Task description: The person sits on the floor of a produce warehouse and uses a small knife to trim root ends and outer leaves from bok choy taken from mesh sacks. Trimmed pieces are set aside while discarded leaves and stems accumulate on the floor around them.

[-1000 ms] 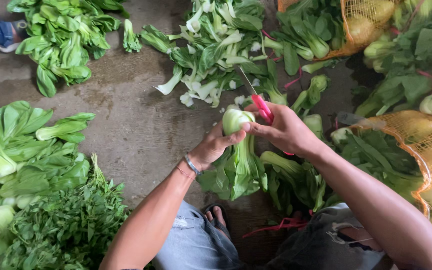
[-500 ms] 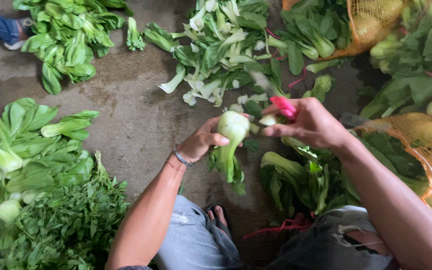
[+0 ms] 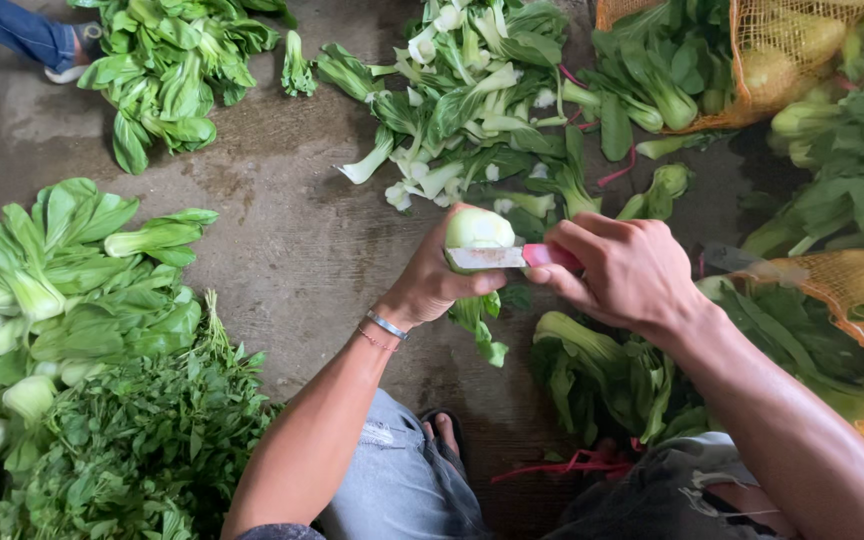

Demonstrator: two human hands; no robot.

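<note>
Gripping bok choy [image 3: 479, 232] in left hand [image 3: 432, 285], pale base up and leaves hanging, so the stem end faces the blade. Right hand [image 3: 627, 270] clenched on knife [image 3: 512, 257], red handle, blade laid flat across the base. Held above wet floor [image 3: 282, 250]. Trimmings [image 3: 452, 110] beyond; heaped greens [image 3: 62, 290] left; mesh sacks [image 3: 852, 290] right.

Bok choy piles [image 3: 62, 290] lie left on the floor [image 3: 282, 240], trimmings [image 3: 462, 110] ahead, mesh sacks [image 3: 852, 300] right, leafy herbs [image 3: 142, 450] near left.
</note>
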